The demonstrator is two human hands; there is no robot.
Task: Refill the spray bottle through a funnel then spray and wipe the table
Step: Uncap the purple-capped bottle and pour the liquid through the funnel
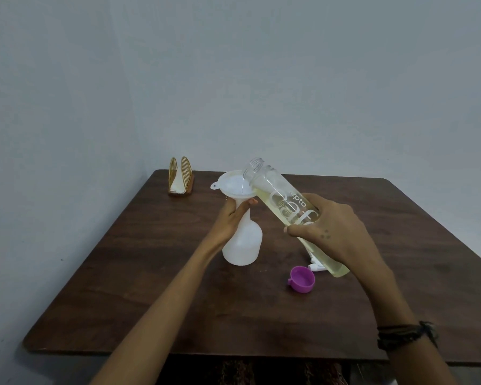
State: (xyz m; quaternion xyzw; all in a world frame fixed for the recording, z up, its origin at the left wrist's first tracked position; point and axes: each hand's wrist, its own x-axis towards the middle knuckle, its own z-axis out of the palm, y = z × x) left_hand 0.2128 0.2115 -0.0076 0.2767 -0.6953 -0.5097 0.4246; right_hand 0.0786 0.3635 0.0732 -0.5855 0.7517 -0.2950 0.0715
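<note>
A white spray bottle [243,244] stands uncapped near the middle of the dark wooden table [150,287]. A white funnel [235,187] sits in its neck. My left hand [232,218] grips that neck just under the funnel. My right hand [328,229] holds a clear bottle [278,201] with pale yellow liquid, tilted up to the left, its open mouth over the funnel's rim. No stream of liquid is visible. The white spray head [315,263] lies on the table behind the clear bottle, mostly hidden.
A purple cap [302,279] lies open side up, right of the spray bottle. A gold wire napkin holder [181,176] with white napkins stands at the far left corner, close to the wall. The table's front edge is near my body.
</note>
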